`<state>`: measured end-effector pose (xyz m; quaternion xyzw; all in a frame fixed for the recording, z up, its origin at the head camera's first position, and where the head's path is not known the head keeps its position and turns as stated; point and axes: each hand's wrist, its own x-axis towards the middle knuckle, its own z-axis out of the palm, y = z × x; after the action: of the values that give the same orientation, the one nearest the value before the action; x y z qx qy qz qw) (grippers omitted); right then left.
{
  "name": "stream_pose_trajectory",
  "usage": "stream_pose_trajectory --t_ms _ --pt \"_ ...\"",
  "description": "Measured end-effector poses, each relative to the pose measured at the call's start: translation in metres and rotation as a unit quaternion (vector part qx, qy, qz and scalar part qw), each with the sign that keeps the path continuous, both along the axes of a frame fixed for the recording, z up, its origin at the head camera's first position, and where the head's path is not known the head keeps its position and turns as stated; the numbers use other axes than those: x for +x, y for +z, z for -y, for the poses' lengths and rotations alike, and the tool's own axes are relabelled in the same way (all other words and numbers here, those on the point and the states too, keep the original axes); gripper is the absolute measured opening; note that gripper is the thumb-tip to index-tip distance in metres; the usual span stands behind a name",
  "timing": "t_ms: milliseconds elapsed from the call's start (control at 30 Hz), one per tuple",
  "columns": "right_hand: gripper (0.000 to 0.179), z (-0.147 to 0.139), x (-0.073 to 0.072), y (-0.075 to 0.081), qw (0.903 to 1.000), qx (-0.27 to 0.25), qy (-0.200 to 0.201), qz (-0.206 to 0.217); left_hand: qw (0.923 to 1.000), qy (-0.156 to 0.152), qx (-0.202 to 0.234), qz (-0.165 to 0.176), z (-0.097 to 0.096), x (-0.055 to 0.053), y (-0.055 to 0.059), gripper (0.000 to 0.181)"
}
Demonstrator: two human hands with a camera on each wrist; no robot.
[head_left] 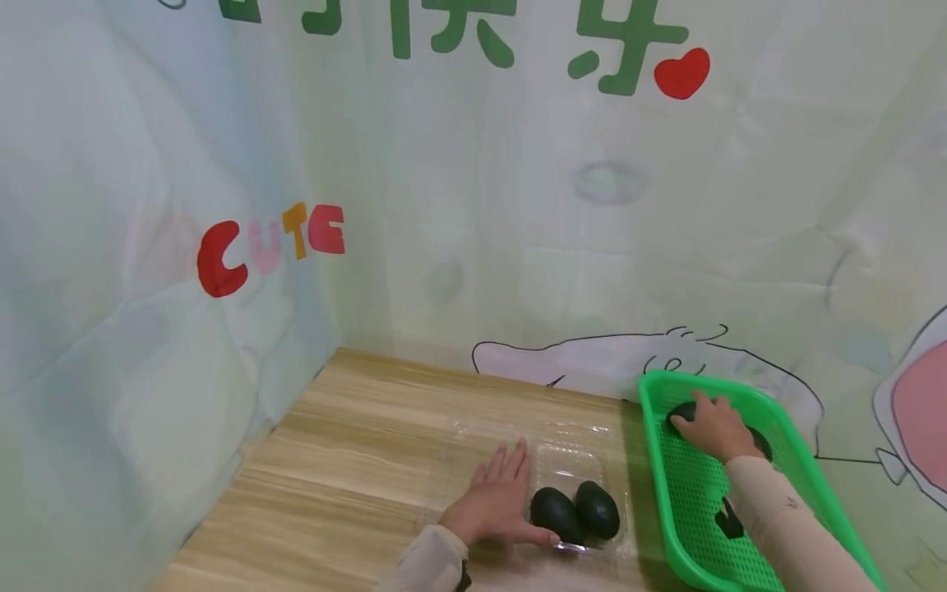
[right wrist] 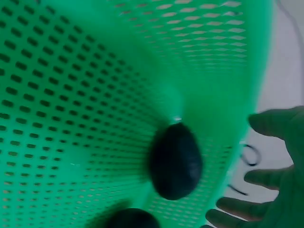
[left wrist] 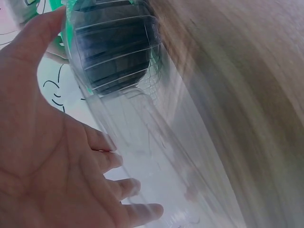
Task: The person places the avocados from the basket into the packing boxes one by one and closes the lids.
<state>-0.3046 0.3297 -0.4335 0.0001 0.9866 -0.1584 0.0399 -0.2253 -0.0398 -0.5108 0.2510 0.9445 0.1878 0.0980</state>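
Note:
A clear plastic box [head_left: 570, 454] stands on the table with two dark, egg-shaped avocados [head_left: 597, 510] side by side in its near end. My left hand [head_left: 491, 501] rests at the box's left side, fingers straight and thumb along its near edge. In the left wrist view an avocado [left wrist: 116, 52] shows dark through the ribbed plastic wall. My right hand [head_left: 713, 427] reaches into the far end of the green basket [head_left: 662, 493], over an avocado [head_left: 676, 415]. The right wrist view shows its fingers [right wrist: 263, 178] spread, apart from the avocado [right wrist: 175, 161] in the basket's corner.
Another avocado [head_left: 760, 444] lies in the basket, partly behind the right wrist. A small black object [head_left: 728, 520] shows beside the right sleeve. The wooden table [head_left: 318, 469] meets a printed cloth [head_left: 518, 205] at the back and left.

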Motion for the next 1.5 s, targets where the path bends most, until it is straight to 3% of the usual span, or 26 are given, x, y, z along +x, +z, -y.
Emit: stream_pose_trajectory --t_ms 133,300,600,1000,1300,1500 --pt "0.08 -0.012 -0.012 -0.019 0.9988 -0.008 -0.049 0.005 1.0 -0.007 0.002 0.0 -0.005 -0.001 0.0 0.13" --pt "0.082 -0.016 -0.023 -0.038 0.9965 0.001 -0.082 0.021 1.0 -0.005 -0.004 -0.005 -0.006 0.0 -0.001 0.129" --pt "0.078 -0.003 -0.034 -0.051 0.9935 -0.006 -0.113 0.003 0.9998 0.017 0.004 -0.002 -0.001 0.0 -0.002 0.129" --pt "0.07 -0.009 -0.04 -0.066 0.9929 -0.037 -0.102 -0.048 0.9999 0.011 -0.004 -0.002 -0.004 -0.001 -0.002 0.13" --pt "0.065 -0.013 -0.031 -0.078 0.9945 -0.053 -0.084 -0.033 1.0 0.008 -0.006 0.0 -0.006 0.0 -0.001 0.13" --pt "0.064 -0.015 -0.029 -0.087 0.9941 -0.059 -0.074 -0.054 0.9999 0.01 -0.008 0.003 -0.005 0.0 -0.001 0.129"
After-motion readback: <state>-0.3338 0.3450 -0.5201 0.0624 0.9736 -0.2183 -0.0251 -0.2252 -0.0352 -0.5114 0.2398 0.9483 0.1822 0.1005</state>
